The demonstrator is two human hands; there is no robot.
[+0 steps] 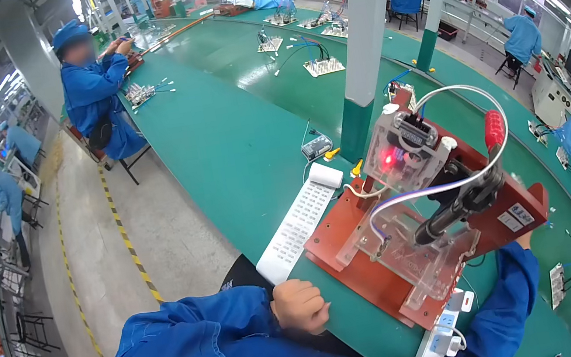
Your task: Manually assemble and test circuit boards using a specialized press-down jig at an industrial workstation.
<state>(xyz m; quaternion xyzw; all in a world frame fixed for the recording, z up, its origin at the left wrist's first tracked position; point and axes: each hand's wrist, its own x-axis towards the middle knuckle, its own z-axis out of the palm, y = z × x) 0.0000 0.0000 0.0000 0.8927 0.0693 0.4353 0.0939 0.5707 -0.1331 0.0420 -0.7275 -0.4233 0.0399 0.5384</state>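
My left hand (pixel 299 307) rests by the bench's near edge with its fingers curled into a loose fist; nothing shows in it. Just beyond it lies a long white strip of small printed labels (pixel 297 230), its far end rolled. My right hand (pixel 525 240) reaches behind the test fixture, which hides its fingers and whatever they touch. The fixture (pixel 355 242) has a red-brown metal base and clear plastic plates. A black toggle clamp with a red handle (pixel 494 130) stands on it, and a red light (pixel 389 158) glows in its upper part.
A white power strip (pixel 432 349) with plugs lies at the fixture's near side. Beyond the fixture rises a grey-green post (pixel 359 54), with a small dark box (pixel 316 147) near its foot. Circuit boards with wires (pixel 324 66) sit on the green bench. Co-workers in blue sit around it.
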